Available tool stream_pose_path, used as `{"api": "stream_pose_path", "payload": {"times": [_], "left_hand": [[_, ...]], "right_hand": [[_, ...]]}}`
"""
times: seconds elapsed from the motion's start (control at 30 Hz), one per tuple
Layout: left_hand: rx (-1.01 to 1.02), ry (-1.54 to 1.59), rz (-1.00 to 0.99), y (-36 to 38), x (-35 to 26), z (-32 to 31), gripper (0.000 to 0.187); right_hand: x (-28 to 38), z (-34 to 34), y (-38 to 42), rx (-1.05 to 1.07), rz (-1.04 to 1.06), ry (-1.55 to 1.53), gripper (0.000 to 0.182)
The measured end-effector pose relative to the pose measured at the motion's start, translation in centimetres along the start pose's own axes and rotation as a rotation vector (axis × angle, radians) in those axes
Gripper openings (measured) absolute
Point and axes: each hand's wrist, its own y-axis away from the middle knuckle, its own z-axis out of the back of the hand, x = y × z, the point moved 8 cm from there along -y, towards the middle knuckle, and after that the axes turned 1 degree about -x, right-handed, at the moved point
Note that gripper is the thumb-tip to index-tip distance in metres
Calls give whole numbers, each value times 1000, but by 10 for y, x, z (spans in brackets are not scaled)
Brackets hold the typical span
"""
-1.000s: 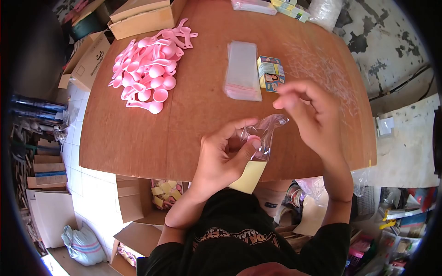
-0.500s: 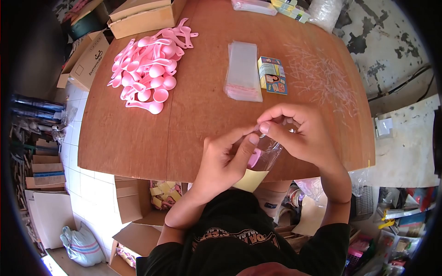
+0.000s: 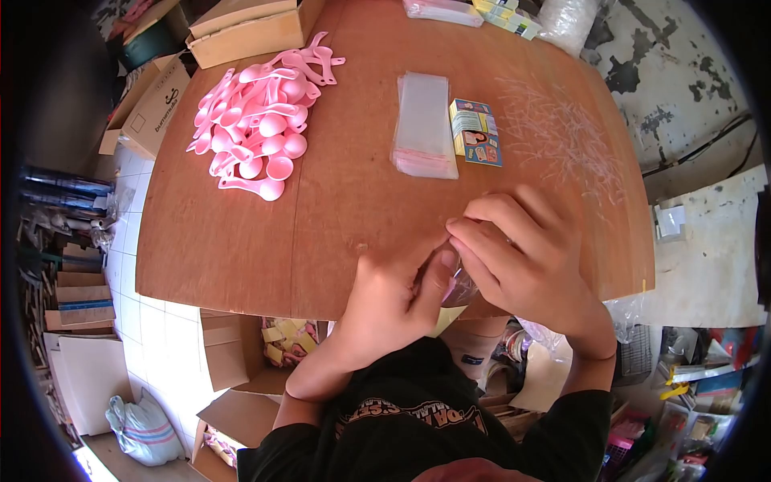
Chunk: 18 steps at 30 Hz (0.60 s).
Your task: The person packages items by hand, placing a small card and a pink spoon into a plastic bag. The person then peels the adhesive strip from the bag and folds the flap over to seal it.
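Observation:
Both hands pinch the top end of a clear plastic bag [image 3: 460, 291] near the table's front edge. My left hand [image 3: 393, 291] grips it from the left, thumb against fingers. My right hand [image 3: 522, 261] closes on it from the right, fingertips meeting those of the left. Inside the bag a bit of pink and a pale yellow card [image 3: 447, 320] show; most of it is hidden behind the hands. Beyond them lie a stack of clear plastic bags [image 3: 423, 120] and a stack of printed cards [image 3: 476, 132]. A heap of pink measuring spoons [image 3: 273, 124] covers the table's left side.
Thin clear strips [image 3: 562, 132] are scattered on the right of the wooden table [image 3: 345, 233]. A cardboard box [image 3: 245, 36] stands at the back left. Below the front edge, an open carton [image 3: 233, 345] holds pink and yellow packs. A peeling wall [image 3: 666, 80] rises at right.
My right hand has turned and come lower over the bag, its fingers now covering more of it. The left hand has shifted slightly. The pink piece and yellow card show less.

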Motion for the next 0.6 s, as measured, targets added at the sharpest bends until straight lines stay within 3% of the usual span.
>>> {"api": "stream_pose_path", "payload": {"times": [0.07,0.13,0.23,0.33,0.37,0.43,0.47,0.53,0.6], "left_hand": [[31,-32,23,0,-3,1,21],[142,-164,-93,-1,-11,-5,23],[149,-210,-170,0,-14,-7,23],[97,-109,-107,1,-11,-6,19],[99,-109,-108,1,-10,-6,19],[54,-49,-168,2,-11,-1,17],[54,-50,-168,4,-10,-2,17],[-133,157,-26,9,3,12,18],[-214,234,-74,7,2,18,18]], "right_hand": [[1,1,0,17,23,7,22],[3,5,-1,35,44,16,23],[-2,2,-2,178,-32,-63,19],[-32,-4,5,135,-415,-576,10],[-35,-7,8,134,-416,-575,10],[-61,-19,28,-80,-738,-1139,9],[-72,-19,37,-121,-821,-1168,2],[-104,-11,42,-317,-722,-1439,10],[-152,-7,53,-362,-773,-1640,14]]}}
